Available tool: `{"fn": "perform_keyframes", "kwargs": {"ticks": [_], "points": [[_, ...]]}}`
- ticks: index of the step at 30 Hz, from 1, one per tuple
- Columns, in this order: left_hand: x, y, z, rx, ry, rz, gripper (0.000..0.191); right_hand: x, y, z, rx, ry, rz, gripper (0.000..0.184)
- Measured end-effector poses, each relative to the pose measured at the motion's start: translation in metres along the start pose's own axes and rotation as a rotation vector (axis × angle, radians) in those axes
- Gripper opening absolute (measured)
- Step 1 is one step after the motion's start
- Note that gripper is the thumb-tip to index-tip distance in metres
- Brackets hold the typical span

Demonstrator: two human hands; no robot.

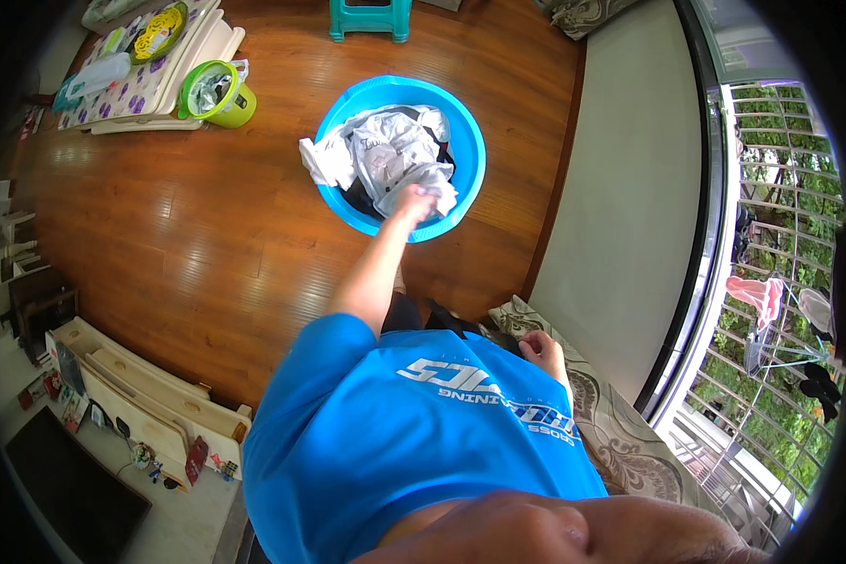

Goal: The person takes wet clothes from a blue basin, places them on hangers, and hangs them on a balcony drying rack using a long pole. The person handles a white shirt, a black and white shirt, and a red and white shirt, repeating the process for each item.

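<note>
A round blue plastic basin (pixel 471 151) stands on the wooden floor before me, with a heap of laundry in it. On top lies a crumpled white garment (pixel 384 151) with grey lettering, and dark cloth (pixel 359 198) shows beneath it. One white piece of cloth (pixel 326 163) hangs over the basin's left rim. My left hand (pixel 414 203) reaches into the near side of the basin and grips a fold of the white garment; its fingertips are partly hidden. Down at my right side, my right hand (pixel 544 351) is loosely curled, near a patterned curtain (pixel 592 402), with nothing visible in it.
A green waste bin (pixel 238 107) and a low table with a floral top (pixel 123 99) stand at the far left. Ahead is a teal plastic stool (pixel 370 21). A cream cabinet (pixel 148 395) lies left, and a barred window (pixel 775 211) with hanging laundry is right.
</note>
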State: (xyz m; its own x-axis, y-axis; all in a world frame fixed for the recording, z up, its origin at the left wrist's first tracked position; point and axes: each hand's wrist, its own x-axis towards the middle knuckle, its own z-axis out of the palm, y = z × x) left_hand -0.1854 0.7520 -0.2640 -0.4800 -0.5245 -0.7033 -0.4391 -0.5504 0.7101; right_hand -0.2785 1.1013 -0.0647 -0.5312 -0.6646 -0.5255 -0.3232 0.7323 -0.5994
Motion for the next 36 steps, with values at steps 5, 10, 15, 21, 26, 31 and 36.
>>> {"fn": "perform_keyframes", "kwargs": {"ticks": [5,10,15,21,26,31,36], "points": [[-0.132,0.071,0.065,-0.200,-0.640,0.400,0.024,0.052,0.018,0.014,0.709,-0.091,0.326,0.038],[-0.198,0.106,0.075,-0.023,-1.201,0.237,0.035,0.132,0.016,0.022,1.180,-0.284,0.353,0.056],[-0.152,0.093,0.036,-0.184,-0.912,0.210,0.030,0.157,-0.081,-0.028,1.560,-0.181,0.346,0.054],[-0.035,0.026,-0.075,-0.592,0.299,-0.081,0.062,0.147,-0.027,-0.108,1.547,0.154,0.285,0.048],[0.028,0.013,-0.110,-0.636,0.683,-0.005,0.064,0.131,0.020,-0.140,1.493,0.045,0.262,0.060],[0.042,0.023,-0.126,-1.076,0.729,0.273,0.040,0.131,0.030,-0.132,1.519,0.010,0.297,0.065],[-0.026,0.097,-0.150,-1.326,0.348,0.657,0.027,0.141,0.037,-0.125,1.614,-0.069,0.366,0.062]]}}
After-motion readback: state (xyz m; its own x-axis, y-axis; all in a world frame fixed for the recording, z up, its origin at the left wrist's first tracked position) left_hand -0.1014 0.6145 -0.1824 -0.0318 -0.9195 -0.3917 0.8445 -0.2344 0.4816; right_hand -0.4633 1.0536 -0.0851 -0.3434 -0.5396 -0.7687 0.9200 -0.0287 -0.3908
